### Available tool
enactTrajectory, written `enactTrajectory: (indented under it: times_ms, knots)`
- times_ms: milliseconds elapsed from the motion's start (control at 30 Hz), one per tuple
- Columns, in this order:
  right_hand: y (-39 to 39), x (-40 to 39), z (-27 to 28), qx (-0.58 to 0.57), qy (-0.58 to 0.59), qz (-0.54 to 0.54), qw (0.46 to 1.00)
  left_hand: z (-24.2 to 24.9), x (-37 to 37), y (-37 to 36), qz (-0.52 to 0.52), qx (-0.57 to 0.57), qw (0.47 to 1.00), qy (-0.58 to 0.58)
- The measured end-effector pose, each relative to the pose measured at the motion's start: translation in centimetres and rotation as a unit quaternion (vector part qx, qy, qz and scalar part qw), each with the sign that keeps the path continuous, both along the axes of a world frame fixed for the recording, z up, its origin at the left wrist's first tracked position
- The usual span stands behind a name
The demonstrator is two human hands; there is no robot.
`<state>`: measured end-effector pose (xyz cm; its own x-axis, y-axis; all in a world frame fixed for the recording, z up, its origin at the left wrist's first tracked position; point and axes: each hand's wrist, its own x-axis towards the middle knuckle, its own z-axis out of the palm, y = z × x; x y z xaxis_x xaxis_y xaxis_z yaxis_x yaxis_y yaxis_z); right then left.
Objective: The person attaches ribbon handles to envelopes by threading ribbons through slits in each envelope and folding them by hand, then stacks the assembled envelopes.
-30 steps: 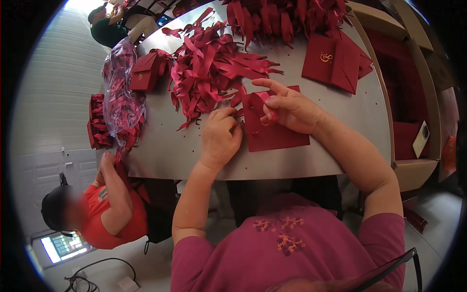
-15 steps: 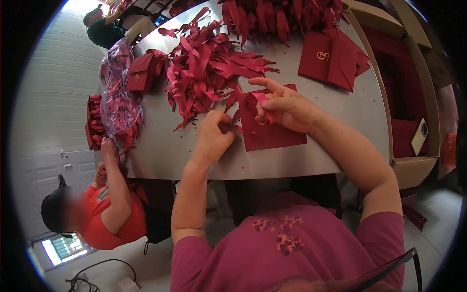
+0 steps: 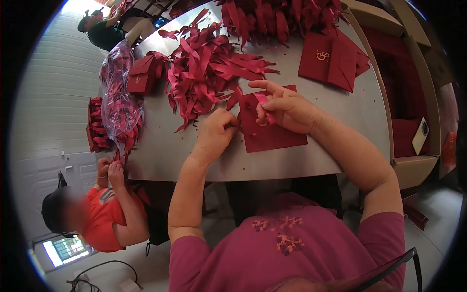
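A dark red paper gift bag lies flat on the metal table in front of me. My right hand is over its upper right part, with a shiny red ribbon looped around and pinched in its fingers; the index finger sticks out. At the bag's left edge, my left hand is closed in a pinch, apparently on the ribbon's other end, which the fingers mostly hide. Just beyond both hands spreads a heap of loose red ribbons.
More ribbons hang together at the far edge. Folded red bags lie at right, near a cardboard box with a phone. Left are a plastic-wrapped bundle, a red bag and a co-worker. Another person sits farther back.
My left hand has shifted slightly up toward the bag's edge, and the ribbon piece beside it is now less visible. My right hand stays put. The co-worker's hands have come together lower down.
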<state>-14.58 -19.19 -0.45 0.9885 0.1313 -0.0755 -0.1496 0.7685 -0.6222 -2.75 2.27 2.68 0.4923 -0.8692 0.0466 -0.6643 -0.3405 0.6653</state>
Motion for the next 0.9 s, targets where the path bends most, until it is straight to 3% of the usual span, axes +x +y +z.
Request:
enactTrajectory:
  times_ms: [467, 667, 733, 867, 900]
  knots:
    - [0.2, -0.3, 0.3, 0.035, 0.053, -0.029, 0.998, -0.1, 0.0, 2.0, 0.048, 0.003, 0.999, -0.025]
    - [1.6, -0.9, 1.0, -0.123, 0.079, -0.044, 0.988, -0.4, 1.5, 4.8, 0.106, 0.017, 0.994, 0.014]
    - [2.4, -1.3, 2.0, -0.313, 0.051, -0.064, 0.946, -0.7, 2.0, 5.9, 0.102, 0.019, 0.995, -0.01]
    - [1.9, -1.2, 0.5, -0.443, 0.036, -0.127, 0.887, -0.5, 3.2, 8.7, 0.143, 0.024, 0.987, -0.074]
    - [1.6, -1.2, 0.5, -0.517, -0.03, -0.104, 0.849, -0.2, 3.8, 10.0, 0.143, 0.023, 0.987, -0.074]
